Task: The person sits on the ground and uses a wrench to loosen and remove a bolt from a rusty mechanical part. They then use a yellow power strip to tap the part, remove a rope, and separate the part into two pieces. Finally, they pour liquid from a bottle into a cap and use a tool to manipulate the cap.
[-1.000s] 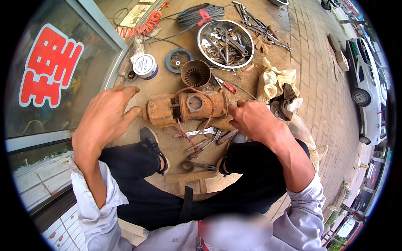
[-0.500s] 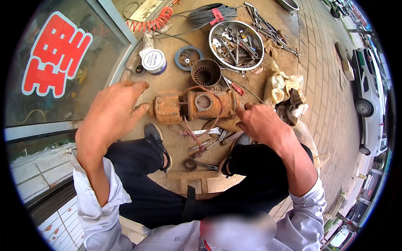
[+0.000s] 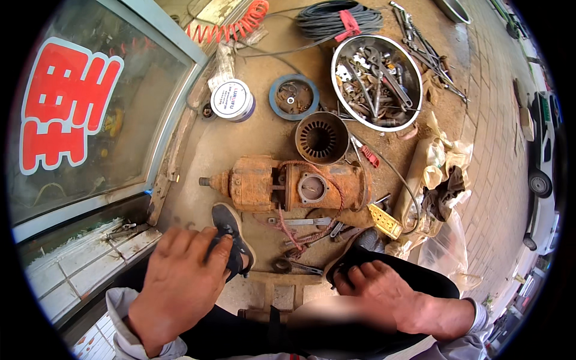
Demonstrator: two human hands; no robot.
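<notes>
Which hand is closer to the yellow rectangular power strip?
Right: the right hand is below the yellow rectangular power strip in view, apart; the left hand is farther off, lower left.

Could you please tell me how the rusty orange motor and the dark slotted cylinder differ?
Pose: the rusty orange motor lies on its side, while the dark slotted cylinder stands with an open end facing up. Size: the motor is clearly longer than the cylinder. Rope: a reddish rope loops over the motor; none shows on the cylinder. Both look like worn metal.
</notes>
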